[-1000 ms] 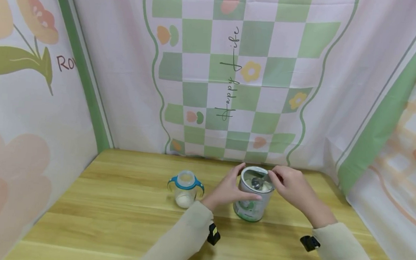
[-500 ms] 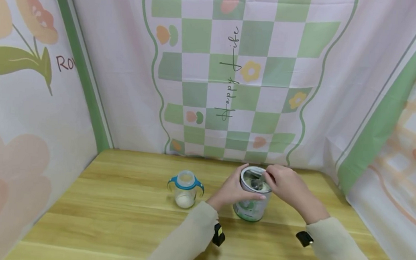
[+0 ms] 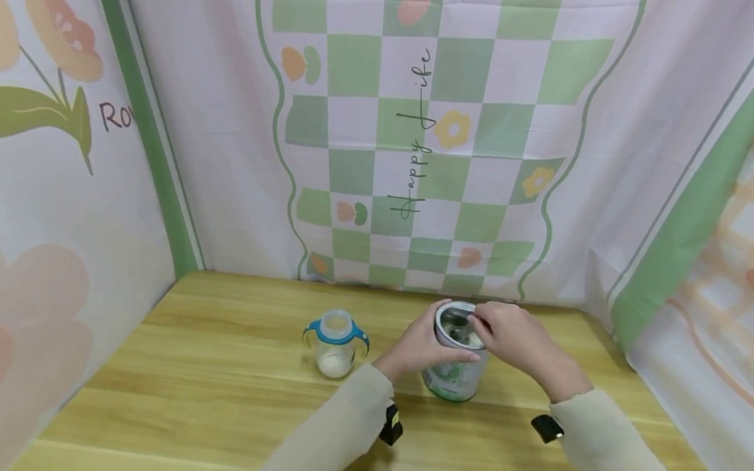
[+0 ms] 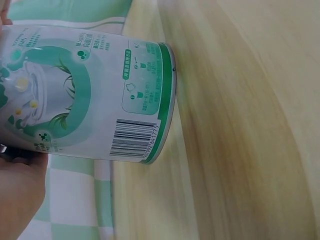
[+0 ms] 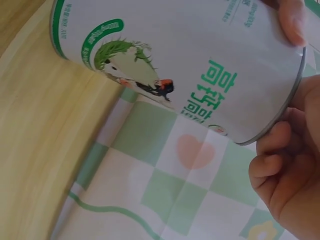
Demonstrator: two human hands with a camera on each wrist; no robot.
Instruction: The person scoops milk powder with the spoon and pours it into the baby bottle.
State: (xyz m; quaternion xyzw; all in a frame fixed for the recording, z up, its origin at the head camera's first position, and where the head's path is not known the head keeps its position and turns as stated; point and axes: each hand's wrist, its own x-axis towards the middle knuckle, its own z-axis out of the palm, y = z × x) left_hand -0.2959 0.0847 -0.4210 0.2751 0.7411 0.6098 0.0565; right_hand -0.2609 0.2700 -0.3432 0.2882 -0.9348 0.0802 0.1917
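A white and green milk powder can (image 3: 451,378) stands open-topped on the table. My left hand (image 3: 416,349) grips its upper left side, thumb across the front below the rim. Over the right of the rim, the curled fingers of my right hand (image 3: 516,334) pinch the handle of a scoop (image 3: 459,334), whose bowl shows dark inside the can near pale powder. In the left wrist view, the can (image 4: 105,95) has its barcode in sight, with part of my left hand (image 4: 21,192) beside it. The right wrist view has my right hand (image 5: 295,172) at the rim, the scoop hidden.
To the left stands a clear baby bottle (image 3: 335,349) with a blue two-handled collar and white powder at its bottom, its top uncapped. Behind the wooden table (image 3: 208,399) hangs a green checkered cloth (image 3: 401,171). Patterned cloth walls flank both sides.
My right hand has moved left over the can's opening, shifting the scoop slightly inside. The left hand has slid a little around the can, which stays in place.
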